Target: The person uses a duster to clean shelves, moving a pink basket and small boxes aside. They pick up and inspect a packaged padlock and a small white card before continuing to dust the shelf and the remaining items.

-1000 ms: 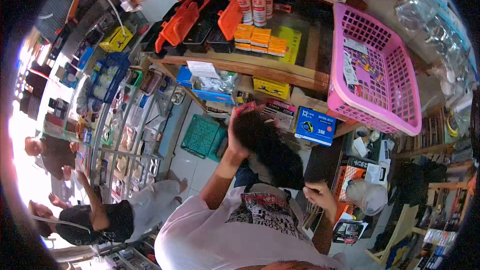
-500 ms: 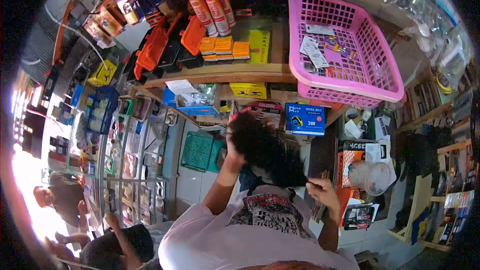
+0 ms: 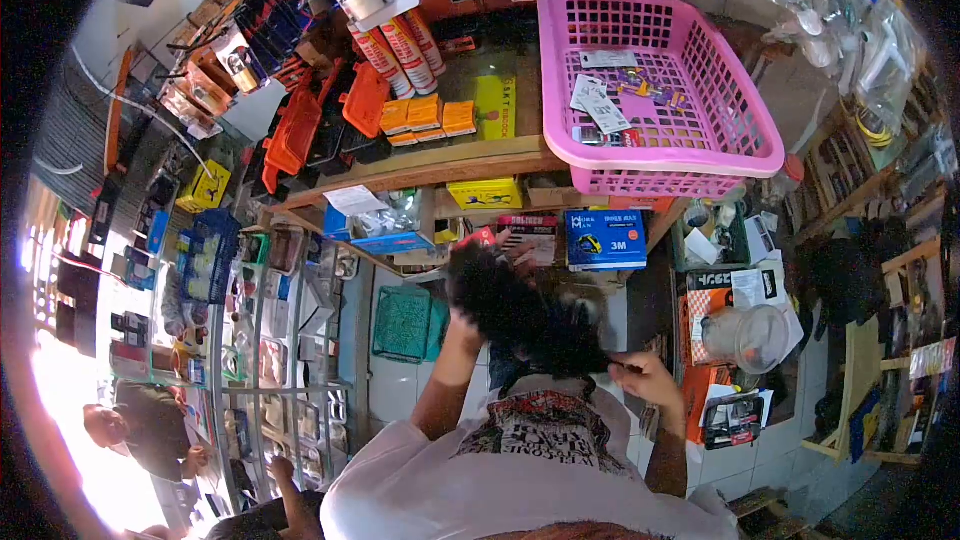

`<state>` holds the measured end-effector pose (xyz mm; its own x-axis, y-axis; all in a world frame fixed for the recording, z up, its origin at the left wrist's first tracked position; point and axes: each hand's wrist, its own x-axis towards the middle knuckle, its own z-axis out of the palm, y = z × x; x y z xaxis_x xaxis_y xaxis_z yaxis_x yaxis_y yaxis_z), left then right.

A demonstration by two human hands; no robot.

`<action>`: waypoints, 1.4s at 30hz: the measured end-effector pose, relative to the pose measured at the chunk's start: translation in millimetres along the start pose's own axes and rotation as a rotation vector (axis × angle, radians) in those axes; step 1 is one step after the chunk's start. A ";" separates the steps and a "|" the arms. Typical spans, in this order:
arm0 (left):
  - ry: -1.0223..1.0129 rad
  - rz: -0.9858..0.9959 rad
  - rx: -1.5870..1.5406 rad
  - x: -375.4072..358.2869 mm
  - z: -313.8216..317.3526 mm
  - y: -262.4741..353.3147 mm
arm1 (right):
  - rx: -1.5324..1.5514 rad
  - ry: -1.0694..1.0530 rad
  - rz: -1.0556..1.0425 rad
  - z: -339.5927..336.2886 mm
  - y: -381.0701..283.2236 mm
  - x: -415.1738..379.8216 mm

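I hold a black, crumpled bundle (image 3: 520, 310) in front of my chest; it looks like a plastic bag, though I cannot tell for sure. My left hand (image 3: 465, 322) is raised and grips its upper end, fingers mostly hidden behind the dark mass. My right hand (image 3: 645, 378) is closed on its lower right end, pinching it near my white printed shirt (image 3: 520, 440). The bundle hangs over the floor just before a wooden counter (image 3: 430, 168).
A pink basket (image 3: 740, 120) with paper slips sits on the counter at right. Below it are a blue 3M box (image 3: 605, 238) and a clear jar (image 3: 750, 338). A green crate (image 3: 405, 323) stands on the floor, a glass display case (image 3: 270, 340) at left, with other people (image 3: 150, 430) beyond.
The view has swung, so the counter and basket sit more to the left and lower. My right hand has drawn closer to the bundle's lower end. The people at lower left have shifted.
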<state>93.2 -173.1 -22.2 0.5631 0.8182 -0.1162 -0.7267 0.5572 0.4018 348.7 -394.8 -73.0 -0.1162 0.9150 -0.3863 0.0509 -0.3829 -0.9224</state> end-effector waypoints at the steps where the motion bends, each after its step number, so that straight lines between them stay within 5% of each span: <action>1: 0.059 0.017 -0.069 0.4 7.3 2.3 | 0.024 0.026 -0.020 2.9 1.1 1.4; 3: 0.072 0.013 -0.159 -0.3 7.0 2.8 | -0.020 0.016 -0.033 4.1 1.0 2.1; 5: -0.131 0.022 -0.045 -1.2 -10.3 -2.6 | -0.161 -0.060 -0.019 -0.6 -1.8 1.5; 9: 0.007 0.177 0.334 -10.1 -10.9 -4.6 | -0.087 0.028 -0.128 5.0 5.3 2.1; 11: 0.021 -0.007 -0.045 -12.2 11.2 3.5 | -0.062 0.021 -0.198 8.3 7.0 1.4; 12: -0.027 0.116 0.004 -11.9 0.2 -4.0 | -0.062 0.000 -0.199 7.5 5.1 0.9; 14: -0.174 -0.100 0.071 -8.2 -9.5 0.8 | -0.058 -0.039 -0.199 7.8 -3.0 -3.7; 16: -0.027 0.095 -0.016 -7.1 -7.1 -6.1 | -0.063 0.044 -0.148 10.1 5.9 -2.3; 17: 0.070 -0.081 -0.238 -9.0 -11.9 3.1 | -0.064 0.085 -0.119 11.3 9.5 -3.3; 19: 0.010 0.171 0.780 -14.3 -7.1 -1.9 | -0.086 -0.004 -0.126 5.1 4.3 -7.6; 21: -0.114 -0.107 -0.031 -8.2 -21.4 -6.4 | -0.048 0.000 -0.159 6.0 3.4 -9.7; 24: 0.108 0.050 0.056 -6.8 -28.5 -3.4 | 0.030 0.061 -0.175 12.0 8.0 -11.8; 25: 0.046 -0.081 -0.158 -9.2 -8.9 0.8 | 0.008 0.025 -0.132 10.4 2.3 -14.1; 28: -0.166 -0.108 -0.056 -13.9 -14.7 -5.7 | -0.063 -0.053 -0.171 4.7 6.5 -15.8; 32: 0.049 0.019 0.014 -13.6 -2.9 -4.7 | 0.014 0.002 -0.079 9.7 6.5 -19.1; 33: -0.076 0.009 -0.263 -17.1 -1.3 -5.8 | 0.055 -0.032 -0.068 8.8 8.6 -22.0; 36: -0.088 -0.064 -0.046 -22.8 -7.6 -5.7 | 0.117 -0.066 -0.059 -0.1 20.2 -27.5; 38: 0.054 0.065 -0.142 -19.9 -5.7 -6.4 | 0.091 0.013 -0.074 0.0 30.0 -25.6; 40: 0.089 0.083 0.128 -15.4 -10.5 -6.8 | 0.063 -0.091 0.029 -5.0 29.3 -30.7; 42: -0.062 -0.019 -0.085 -25.7 -4.2 -6.7 | 0.057 -0.133 0.043 -6.6 23.6 -34.2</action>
<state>81.9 -197.2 -25.7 0.5983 0.7987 -0.0651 -0.7452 0.5844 0.3213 360.4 -434.4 -81.6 -0.2456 0.8744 -0.4184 0.0022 -0.4311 -0.9023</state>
